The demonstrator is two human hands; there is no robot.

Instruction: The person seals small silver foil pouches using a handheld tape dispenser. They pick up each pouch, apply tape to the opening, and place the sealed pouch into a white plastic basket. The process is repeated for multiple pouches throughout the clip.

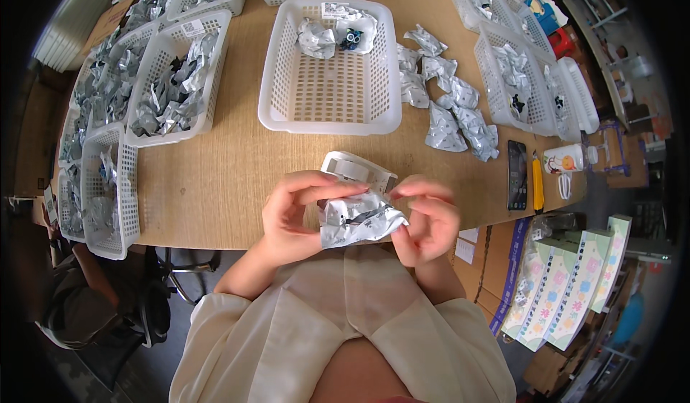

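My left hand [291, 216] grips a crinkled silver pouch [359, 220] above the table's front edge. My right hand [428, 223] is at the pouch's right end, fingers bent and apart, its thumb touching or very near the foil. A white plastic device [354, 167] lies just behind the pouch, partly hidden by it. Farther back, a white perforated basket [328, 119] holds silver pouches and a small dark blue item [351, 40]. More silver pouches [445, 126] lie loose to that basket's right.
Baskets of pouches line the left [172, 101] and right [521, 86]. A phone [517, 175], yellow cutter [537, 182] and cup [563, 158] sit at right. Cartons [575, 288] stand below the right edge. Another person [90, 284] sits at lower left, beside a black chair.
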